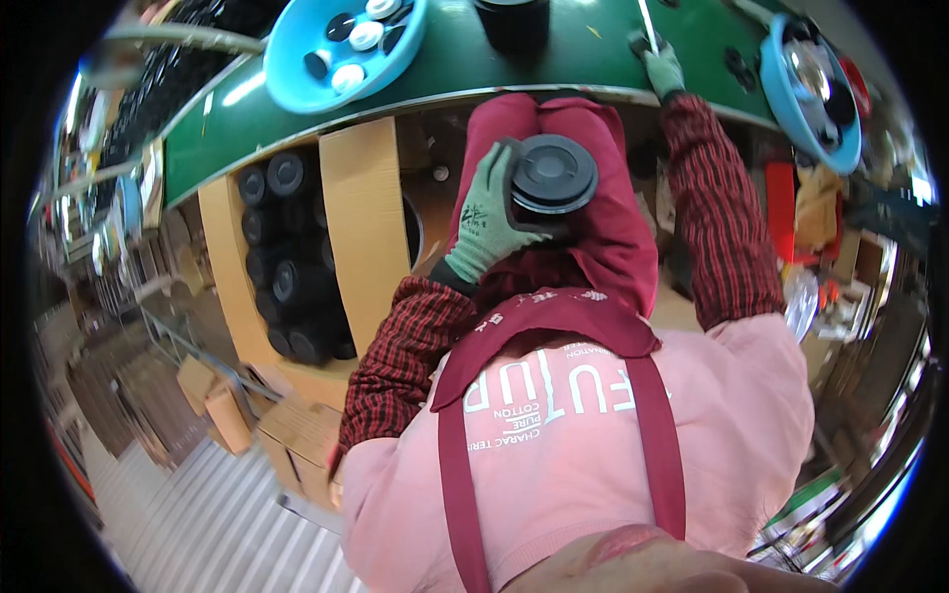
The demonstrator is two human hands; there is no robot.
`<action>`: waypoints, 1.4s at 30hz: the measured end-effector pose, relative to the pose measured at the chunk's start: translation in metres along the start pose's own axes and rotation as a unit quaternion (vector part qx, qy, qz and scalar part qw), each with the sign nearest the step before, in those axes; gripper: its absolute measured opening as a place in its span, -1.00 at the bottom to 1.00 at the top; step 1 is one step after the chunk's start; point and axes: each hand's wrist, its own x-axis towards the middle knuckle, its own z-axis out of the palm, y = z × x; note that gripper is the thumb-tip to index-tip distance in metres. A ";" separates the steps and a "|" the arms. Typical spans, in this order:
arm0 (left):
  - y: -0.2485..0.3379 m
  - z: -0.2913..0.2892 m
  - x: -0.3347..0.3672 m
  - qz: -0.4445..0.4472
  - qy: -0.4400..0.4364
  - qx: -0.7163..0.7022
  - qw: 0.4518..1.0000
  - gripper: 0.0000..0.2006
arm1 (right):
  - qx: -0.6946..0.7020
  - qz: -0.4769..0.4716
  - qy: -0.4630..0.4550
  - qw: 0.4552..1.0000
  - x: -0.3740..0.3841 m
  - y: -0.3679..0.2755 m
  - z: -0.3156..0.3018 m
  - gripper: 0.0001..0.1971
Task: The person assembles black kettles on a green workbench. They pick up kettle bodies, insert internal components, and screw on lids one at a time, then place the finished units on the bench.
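My left hand (pixel 486 215), in a green knit glove with dark fingertips, is wrapped around the side of a black round jar (pixel 556 170). The jar has a ridged dark lid and is above my lap, its top facing up. My right hand (pixel 664 71), gloved the same way, reaches out to the green table (pixel 583 69). Its fingers are closed at the end of a thin white rod (pixel 647 22), whose far end leaves the view. Small dark pieces (pixel 737 67) lie on the table to the right of that hand.
A blue basin (pixel 280 74) with black and white round parts stands at the table's left. Another blue basin (pixel 776 94) is at the right. A black container (pixel 516 28) stands between them. An open cardboard box (pixel 358 193) of black round jars is beside my left leg.
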 end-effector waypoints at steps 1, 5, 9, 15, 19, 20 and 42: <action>0.000 -0.011 0.002 -0.021 -0.021 -0.012 0.999 0.20 | -0.035 -0.007 -0.013 0.999 -0.012 -0.017 -0.007 -0.53; -0.014 -0.051 0.017 -0.025 0.065 0.006 0.998 -0.07 | 0.137 -0.061 -0.228 0.962 -0.092 -0.041 -0.043 -0.56; 0.038 -0.078 0.093 0.119 0.093 0.195 0.969 -0.38 | 0.183 -0.040 -0.489 0.852 -0.159 -0.159 -0.084 -0.53; -0.006 -0.048 0.128 -0.066 -0.244 0.124 0.960 -0.63 | -0.175 -0.336 -0.432 0.818 -0.187 -0.201 -0.075 -0.44; 0.005 -0.025 0.106 0.020 -0.130 0.218 0.967 -0.69 | -0.173 -0.342 -0.451 0.806 -0.184 -0.184 -0.078 -0.41; 0.002 -0.024 0.107 0.032 -0.130 0.204 0.970 -0.69 | -0.160 -0.359 -0.422 0.817 -0.192 -0.177 -0.078 -0.40; 0.053 0.070 0.131 -0.039 -0.498 -0.390 0.773 -0.53 | 0.185 -0.695 -0.259 0.645 -0.362 -0.206 0.011 -0.41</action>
